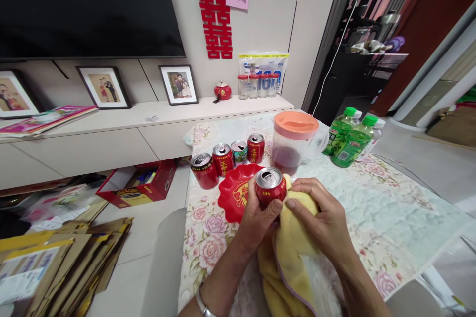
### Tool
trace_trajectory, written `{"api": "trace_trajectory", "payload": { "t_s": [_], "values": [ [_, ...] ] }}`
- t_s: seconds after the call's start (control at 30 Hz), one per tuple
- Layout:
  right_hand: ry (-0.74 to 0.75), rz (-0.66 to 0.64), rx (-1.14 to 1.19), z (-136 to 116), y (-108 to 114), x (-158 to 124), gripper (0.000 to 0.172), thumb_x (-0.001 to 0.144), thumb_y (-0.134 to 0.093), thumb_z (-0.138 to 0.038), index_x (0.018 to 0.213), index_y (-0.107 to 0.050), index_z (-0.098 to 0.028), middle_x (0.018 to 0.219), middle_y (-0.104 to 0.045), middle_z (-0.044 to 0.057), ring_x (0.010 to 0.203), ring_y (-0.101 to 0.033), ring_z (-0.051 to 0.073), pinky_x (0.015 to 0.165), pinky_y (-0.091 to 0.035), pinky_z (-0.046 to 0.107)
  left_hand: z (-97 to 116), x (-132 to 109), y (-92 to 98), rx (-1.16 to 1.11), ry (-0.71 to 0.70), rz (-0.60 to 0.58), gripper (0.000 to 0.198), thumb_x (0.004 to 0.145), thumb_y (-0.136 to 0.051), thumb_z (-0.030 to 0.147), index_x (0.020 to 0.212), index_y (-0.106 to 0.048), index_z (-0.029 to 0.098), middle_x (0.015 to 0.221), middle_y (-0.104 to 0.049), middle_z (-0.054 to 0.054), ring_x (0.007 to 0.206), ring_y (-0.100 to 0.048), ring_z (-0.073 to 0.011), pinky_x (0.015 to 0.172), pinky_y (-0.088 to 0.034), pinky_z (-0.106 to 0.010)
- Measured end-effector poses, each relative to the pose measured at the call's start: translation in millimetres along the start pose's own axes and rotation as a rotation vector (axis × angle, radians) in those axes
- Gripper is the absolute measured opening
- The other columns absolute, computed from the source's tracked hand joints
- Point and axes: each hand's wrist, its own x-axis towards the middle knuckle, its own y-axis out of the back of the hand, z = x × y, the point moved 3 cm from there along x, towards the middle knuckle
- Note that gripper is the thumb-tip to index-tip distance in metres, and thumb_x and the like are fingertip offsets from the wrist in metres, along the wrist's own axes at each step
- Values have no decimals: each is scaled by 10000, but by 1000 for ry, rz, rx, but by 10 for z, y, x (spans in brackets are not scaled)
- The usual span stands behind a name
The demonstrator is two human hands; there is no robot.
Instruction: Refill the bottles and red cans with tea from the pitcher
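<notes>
Cloth (293, 240), bunched in the grip of the right hand (329, 220), meets the right side of the near-upright red can (268, 194), left hand (257, 224) wrapped around it!

The left hand (261, 215) holds an opened red drink can (270, 190); the right hand (326, 215) holds a yellow towel (295, 245) against it.

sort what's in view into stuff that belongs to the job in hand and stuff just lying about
In the job:
can, in the left hand
cloth, in the right hand
probably the four other cans

Seemingly just lying about:
plate
jug
green bottles
framed photos
flattened cardboard
</notes>
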Motion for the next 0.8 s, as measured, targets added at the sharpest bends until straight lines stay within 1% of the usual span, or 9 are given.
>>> {"api": "trace_trajectory", "payload": {
  "t_s": [0.13, 0.2, 0.27, 0.37, 0.5, 0.57, 0.67, 0.73, 0.8],
  "values": [
    [59, 99, -10, -78, 41, -21, 134, 941, -713, -249, 1071, -683, -241, 1136, -678, 68, 1066, -667, 208, 918, -546, 338, -12, -10, -9, -12, 59, -49, 838, 765, -856, 489, 1431, -393, 283, 1435, -633, -122, 1356, -577, -369, 1159, -443, -540],
    [99, 113, -7, -90, 48, -31, 196, 938, -719, -244, 1130, -681, -243, 1166, -685, 69, 1100, -666, 211, 954, -544, 344, -31, -11, -2, -7, 85, -63, 845, 756, -866, 471, 1426, -384, 293, 1422, -638, -106, 1339, -586, -361, 1146, -450, -532],
    [113, 100, -6, -67, 39, -35, 253, 945, -713, -252, 1195, -678, -249, 1214, -688, 65, 1138, -662, 209, 988, -537, 338, -36, -8, 8, 6, 73, -69, 856, 755, -869, 460, 1432, -372, 298, 1431, -627, -98, 1346, -574, -354, 1149, -442, -520],
    [66, 58, -10, 19, 8, -25, 311, 982, -659, -279, 1292, -663, -271, 1308, -680, 49, 1222, -637, 204, 1051, -508, 332, -11, 0, 14, 48, 21, -85, 808, 797, -836, 471, 1440, -382, 290, 1471, -592, -106, 1385, -536, -355, 1182, -402, -516],
    [-29, -15, 31, 133, -32, 3, 348, 1034, -575, -331, 1372, -645, -285, 1380, -664, 20, 1293, -602, 186, 1132, -446, 316, 32, 3, 5, 82, -26, -111, 667, 908, -715, 499, 1461, -405, 290, 1546, -533, -98, 1455, -472, -334, 1233, -336, -505],
    [-88, -31, 77, 177, -43, 14, 342, 1044, -556, -367, 1356, -664, -274, 1367, -674, 20, 1277, -614, 186, 1122, -453, 307, 34, 1, 9, 55, -41, -109, 629, 939, -667, 504, 1475, -417, 289, 1567, -517, -91, 1475, -451, -330, 1242, -326, -506],
    [-160, -67, 132, 227, -74, 17, 355, 1057, -521, -413, 1335, -686, -265, 1346, -686, 29, 1239, -637, 191, 1088, -476, 306, 9, 1, 36, 39, -51, -65, 653, 936, -669, 502, 1500, -428, 277, 1558, -537, -93, 1498, -424, -336, 1263, -297, -517],
    [-183, -106, 131, 249, -108, 11, 369, 1063, -498, -431, 1329, -692, -264, 1339, -688, 34, 1221, -643, 195, 1074, -481, 310, -18, 9, 54, 31, -55, -39, 674, 930, -681, 495, 1513, -426, 275, 1550, -549, -91, 1513, -405, -328, 1277, -280, -510],
    [-197, -144, 100, 266, -144, 2, 385, 1066, -480, -440, 1329, -692, -254, 1329, -689, 46, 1214, -644, 205, 1058, -484, 322, -48, 24, 61, -22, -54, -34, 670, 941, -670, 488, 1524, -410, 285, 1555, -548, -87, 1507, -422, -315, 1269, -304, -500]
  ]
}}
